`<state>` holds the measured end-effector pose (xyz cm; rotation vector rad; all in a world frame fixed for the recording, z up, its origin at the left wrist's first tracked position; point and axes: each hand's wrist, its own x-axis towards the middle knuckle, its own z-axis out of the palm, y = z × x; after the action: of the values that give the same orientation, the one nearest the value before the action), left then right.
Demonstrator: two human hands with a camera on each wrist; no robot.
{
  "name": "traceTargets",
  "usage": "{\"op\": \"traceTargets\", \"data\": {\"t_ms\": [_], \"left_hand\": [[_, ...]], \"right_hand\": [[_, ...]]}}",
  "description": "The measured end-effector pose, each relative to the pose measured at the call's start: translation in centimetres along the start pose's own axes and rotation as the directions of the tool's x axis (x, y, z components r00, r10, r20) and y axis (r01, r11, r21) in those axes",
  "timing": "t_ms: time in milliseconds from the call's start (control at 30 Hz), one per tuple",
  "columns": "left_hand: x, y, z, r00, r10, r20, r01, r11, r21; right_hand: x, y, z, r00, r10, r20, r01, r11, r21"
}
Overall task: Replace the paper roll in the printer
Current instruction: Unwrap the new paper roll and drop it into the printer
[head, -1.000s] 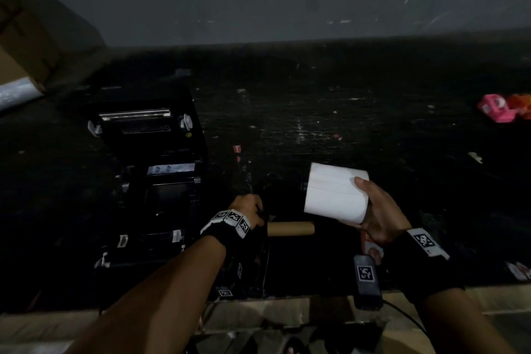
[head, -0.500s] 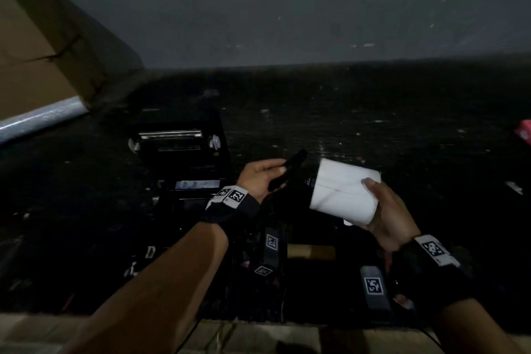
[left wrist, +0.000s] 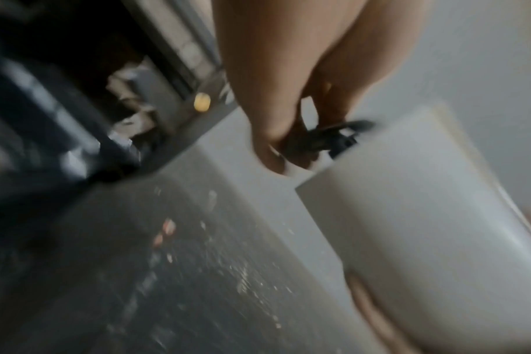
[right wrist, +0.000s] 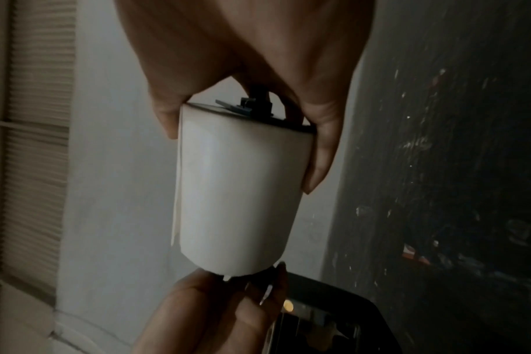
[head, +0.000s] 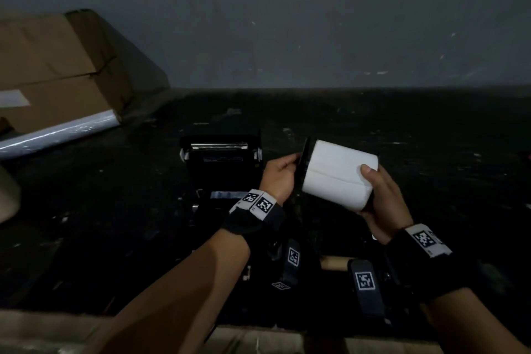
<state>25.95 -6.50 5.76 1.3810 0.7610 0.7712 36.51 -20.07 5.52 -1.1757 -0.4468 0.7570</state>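
Note:
A white paper roll (head: pixel 336 178) (right wrist: pixel 237 198) (left wrist: pixel 425 215) is held in the air to the right of the open black printer (head: pixel 221 164). My right hand (head: pixel 379 195) grips the roll by its right end, thumb on top. My left hand (head: pixel 281 178) pinches a black plastic spindle holder (head: pixel 305 161) (left wrist: pixel 328 136) pushed against the roll's left end. In the right wrist view a black spindle end (right wrist: pixel 255 105) sticks out of the roll under my palm. An empty brown cardboard core (head: pixel 334 262) lies on the dark table near the front edge.
Cardboard boxes (head: pixel 57 72) and a shiny foil roll (head: pixel 57 132) sit at the back left against the grey wall. The dark tabletop (head: pixel 402 152) is speckled with scraps. A pale ledge (head: pixel 258 342) runs along the table's front edge.
My left hand left the brown core on the table, picked up the black holder and brought it to the roll's left end. The roll rose and moved closer to the printer.

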Motion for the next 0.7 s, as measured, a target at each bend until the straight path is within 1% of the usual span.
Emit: {"op": "traceTargets", "data": {"t_ms": [100, 200, 333, 400, 500, 700], "left_hand": [[-0.9, 0.0, -2.3, 0.991, 0.134, 0.024, -0.136, 0.961, 0.241], [-1.9, 0.9, -4.9, 0.978, 0.192, 0.081, -0.208, 0.924, 0.322], [-3.3, 2.2, -8.4, 0.954, 0.226, 0.195, -0.288, 0.866, 0.408], [-3.6, 2.5, -10.0, 0.947, 0.216, 0.239, -0.3, 0.863, 0.407], [-3.6, 2.4, -12.4, 0.934, 0.196, 0.298, -0.294, 0.897, 0.332], [-3.9, 2.8, -16.5, 0.929, 0.145, 0.34, -0.237, 0.94, 0.246]], "right_hand": [[-1.3, 0.1, 2.2, 0.999, -0.03, -0.014, 0.03, 0.999, -0.022], [-2.8, -0.1, 4.4, 0.998, -0.045, -0.033, 0.043, 0.998, -0.056], [-4.8, -0.2, 7.1, 0.997, -0.074, -0.025, 0.071, 0.994, -0.082], [-5.7, -0.2, 8.5, 0.996, -0.088, -0.034, 0.085, 0.992, -0.093], [-6.8, 0.3, 10.2, 0.994, -0.102, -0.045, 0.096, 0.988, -0.119], [-8.1, 2.0, 13.4, 0.989, -0.129, -0.072, 0.116, 0.98, -0.161]]}}
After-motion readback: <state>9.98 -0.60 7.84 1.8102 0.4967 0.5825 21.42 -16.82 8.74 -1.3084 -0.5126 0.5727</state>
